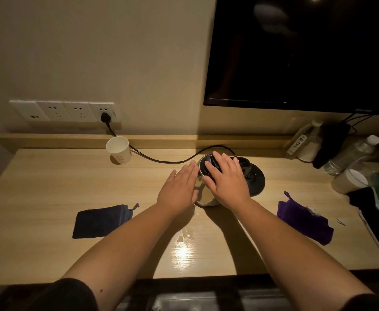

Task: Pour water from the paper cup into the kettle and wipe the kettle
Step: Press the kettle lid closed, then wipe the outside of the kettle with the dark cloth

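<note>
the kettle [206, 199] stands near the middle of the wooden desk [49, 187], just left of its black round base [257, 178], touching or overlapping it from this angle. the right hand [226, 178] lies flat on the kettle's dark lid, fingers spread and holding nothing. the left hand [179, 187] rests open against the kettle's left side, fingers straight. a black cord [161, 160] runs from the base to the far left, up to a wall socket [104, 113]. the paper cup [118, 150] stands upright at the far edge, beside the cord, well apart from the kettle. a small puddle [185, 235] shines on the desk nearer than the kettle. a dark cloth [101, 221] lies to the near left, a purple cloth [303, 217] to the near right. bottles [352, 158] crowd the dim far right, hard to make out.
</note>
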`<state>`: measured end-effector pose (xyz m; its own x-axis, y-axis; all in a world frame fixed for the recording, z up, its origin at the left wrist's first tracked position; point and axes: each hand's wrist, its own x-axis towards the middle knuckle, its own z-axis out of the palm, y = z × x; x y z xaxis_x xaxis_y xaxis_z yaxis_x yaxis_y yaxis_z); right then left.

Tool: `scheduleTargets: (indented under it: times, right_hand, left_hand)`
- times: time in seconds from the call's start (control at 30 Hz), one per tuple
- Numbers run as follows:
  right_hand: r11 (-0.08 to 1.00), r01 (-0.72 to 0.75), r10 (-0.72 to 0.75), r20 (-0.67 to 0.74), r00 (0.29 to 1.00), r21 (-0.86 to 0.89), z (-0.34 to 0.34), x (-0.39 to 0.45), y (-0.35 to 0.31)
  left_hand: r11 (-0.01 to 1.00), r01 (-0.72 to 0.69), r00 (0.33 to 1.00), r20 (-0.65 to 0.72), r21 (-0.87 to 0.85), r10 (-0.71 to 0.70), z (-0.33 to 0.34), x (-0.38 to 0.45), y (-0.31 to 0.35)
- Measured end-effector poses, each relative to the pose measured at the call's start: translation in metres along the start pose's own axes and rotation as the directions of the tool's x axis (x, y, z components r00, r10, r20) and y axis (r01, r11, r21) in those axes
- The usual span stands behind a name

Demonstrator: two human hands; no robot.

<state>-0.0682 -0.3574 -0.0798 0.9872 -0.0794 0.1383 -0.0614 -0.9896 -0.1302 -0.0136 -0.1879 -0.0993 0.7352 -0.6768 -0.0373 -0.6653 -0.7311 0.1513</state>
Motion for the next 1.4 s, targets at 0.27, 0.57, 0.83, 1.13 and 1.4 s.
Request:
scheduleTargets:
  times: [0.27, 0.57, 0.83, 1.13, 1.4]
  right_hand:
    - [0.997, 0.039, -0.045, 0.088, 0.995, 0.073, -0.012, -0.002, 0.003]
    - [0.961, 0.244, -0.250, 0.035, 0.967, 0.134, -0.017, -0.020, -0.082]
    - [0.928, 0.323, -0.366, 0.287, 0.885, 0.186, 0.051, -0.024, -0.183]
    - [0.969, 0.177, -0.229, 0.345, 0.910, 0.174, 0.106, -0.025, -0.246]
    - [0.982, 0.171, -0.189, 0.376, 0.907, 0.080, 0.146, -0.014, -0.254]
  left_hand:
    - [0.998, 0.040, 0.999, 0.000, -0.044, -0.040, -0.010, -0.021, -0.005]
    - [0.950, 0.312, 0.950, 0.032, 0.004, -0.312, -0.018, -0.129, -0.103]
    - [0.928, 0.364, 0.916, 0.147, 0.084, -0.372, 0.002, -0.192, -0.179]
    - [0.988, 0.155, 0.969, 0.190, 0.022, -0.156, 0.049, -0.182, -0.224]
    - [0.998, -0.015, 0.977, 0.212, 0.061, 0.002, 0.078, -0.162, -0.245]
